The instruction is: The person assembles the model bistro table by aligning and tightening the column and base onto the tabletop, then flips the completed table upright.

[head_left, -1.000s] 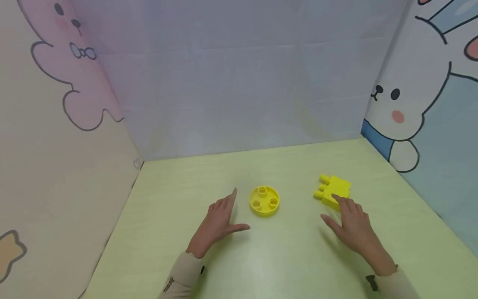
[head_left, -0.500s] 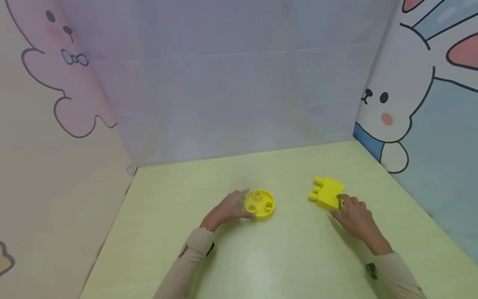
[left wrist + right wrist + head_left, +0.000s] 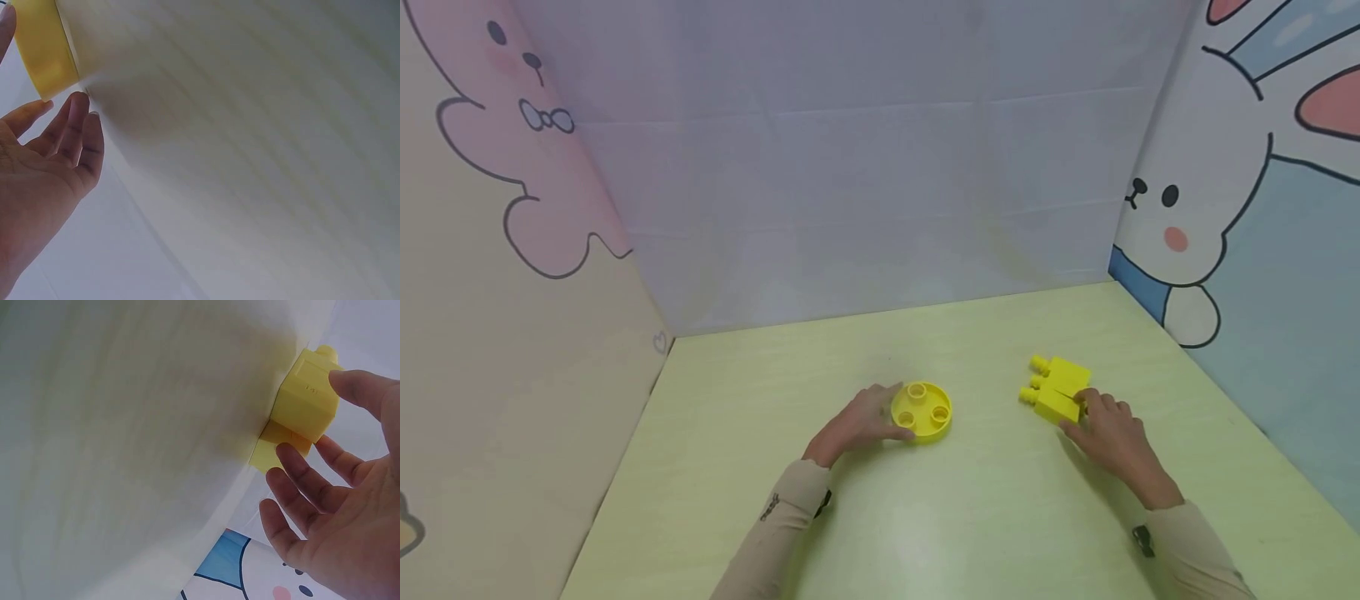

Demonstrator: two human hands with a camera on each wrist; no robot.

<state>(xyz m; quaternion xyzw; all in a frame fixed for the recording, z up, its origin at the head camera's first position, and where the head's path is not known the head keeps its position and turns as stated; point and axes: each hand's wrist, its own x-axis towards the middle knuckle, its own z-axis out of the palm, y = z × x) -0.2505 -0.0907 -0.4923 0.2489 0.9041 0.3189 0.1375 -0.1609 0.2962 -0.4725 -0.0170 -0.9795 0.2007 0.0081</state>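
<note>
A round yellow dish-like piece (image 3: 934, 423) with three hollow studs lies on the table, studs up. My left hand (image 3: 862, 416) holds its left side, thumb at the near edge and index finger at the far edge. In the left wrist view, the other fingers of the left hand (image 3: 50, 162) curl loosely below the yellow rim (image 3: 47, 50). To the right, two yellow blocks with knobbed ends lie side by side. My right hand (image 3: 1114, 433) pinches the nearer block (image 3: 1054, 406) between thumb and index finger; the farther block (image 3: 1070, 375) is slightly apart from it.
The pale yellow-green table (image 3: 775, 367) meets a plain back wall (image 3: 865, 208). Printed side walls stand left and right, the right one with a rabbit (image 3: 1202, 200). Both forearms wear beige sleeves (image 3: 778, 517).
Both hands have come forward to the yellow pieces. The left hand has taken hold of the round piece; the right hand pinches the nearer block, and a gap now shows between the two blocks.
</note>
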